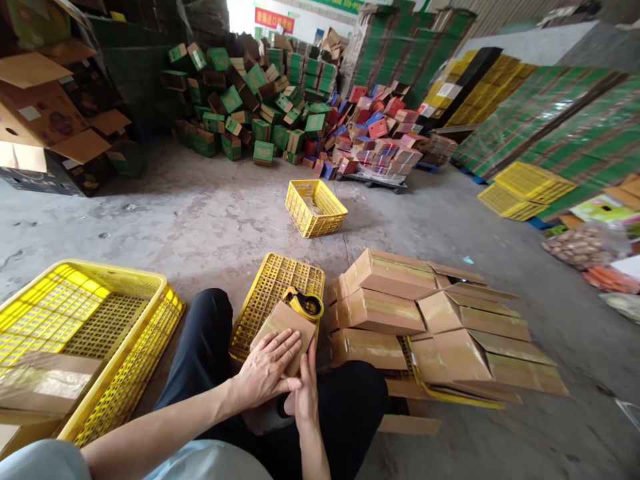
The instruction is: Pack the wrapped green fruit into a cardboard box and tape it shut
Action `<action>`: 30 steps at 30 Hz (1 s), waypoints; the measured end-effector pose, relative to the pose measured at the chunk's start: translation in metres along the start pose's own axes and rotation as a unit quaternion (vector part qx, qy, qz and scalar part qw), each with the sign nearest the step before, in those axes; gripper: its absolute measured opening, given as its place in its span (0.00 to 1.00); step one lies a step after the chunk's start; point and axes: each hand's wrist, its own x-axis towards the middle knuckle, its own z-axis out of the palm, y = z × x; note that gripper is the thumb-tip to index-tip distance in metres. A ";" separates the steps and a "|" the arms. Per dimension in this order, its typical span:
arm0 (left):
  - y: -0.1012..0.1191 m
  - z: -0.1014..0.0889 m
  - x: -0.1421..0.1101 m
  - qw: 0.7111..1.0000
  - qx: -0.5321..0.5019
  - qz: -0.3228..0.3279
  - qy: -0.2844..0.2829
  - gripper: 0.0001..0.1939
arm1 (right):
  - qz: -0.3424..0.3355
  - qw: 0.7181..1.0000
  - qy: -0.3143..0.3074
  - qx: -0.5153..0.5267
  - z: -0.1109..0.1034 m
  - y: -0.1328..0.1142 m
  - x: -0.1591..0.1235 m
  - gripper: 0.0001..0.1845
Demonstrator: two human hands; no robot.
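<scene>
Between my knees a small brown cardboard box (273, 327) rests on an upturned yellow plastic crate (287, 267). My left hand (270, 367) lies flat across the top of the box, its fingers stretched out. Along the box's right near side is my right hand (306, 390), with straight fingers against the cardboard and its thumb side close to the left hand. Just beyond the box, a yellow and black tape dispenser (305, 303) sits on the crate. The near part of the box is partly covered by both hands.
To the right, taped cardboard boxes (385, 313) are stacked, some with open flaps. A large yellow crate (150, 313) at left holds a taped cardboard piece (50, 383). Ahead stands another yellow crate (317, 210). Heaped green cartons (263, 152) and red cartons (377, 129) lie farther back.
</scene>
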 end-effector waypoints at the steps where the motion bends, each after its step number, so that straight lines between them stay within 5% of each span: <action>1: -0.001 0.000 0.000 1.000 -0.003 0.000 0.004 0.44 | 0.011 1.000 0.001 0.013 0.000 -0.004 0.007 0.40; 12: -0.014 -0.005 -0.009 1.000 0.003 0.018 0.012 0.44 | -0.014 0.999 -0.005 -0.032 0.000 -0.022 0.049 0.46; 18: -0.043 -0.010 -0.026 0.997 0.051 -0.053 0.039 0.43 | -0.039 0.995 0.029 -0.087 0.003 -0.034 0.044 0.47; 23: -0.042 -0.003 -0.029 0.995 0.015 -0.075 0.057 0.45 | -0.167 0.968 0.038 -0.184 0.006 -0.041 0.031 0.41; 30: -0.034 0.008 -0.031 0.987 -0.105 -0.111 0.058 0.42 | -0.234 0.914 0.012 -0.330 0.016 -0.031 -0.024 0.34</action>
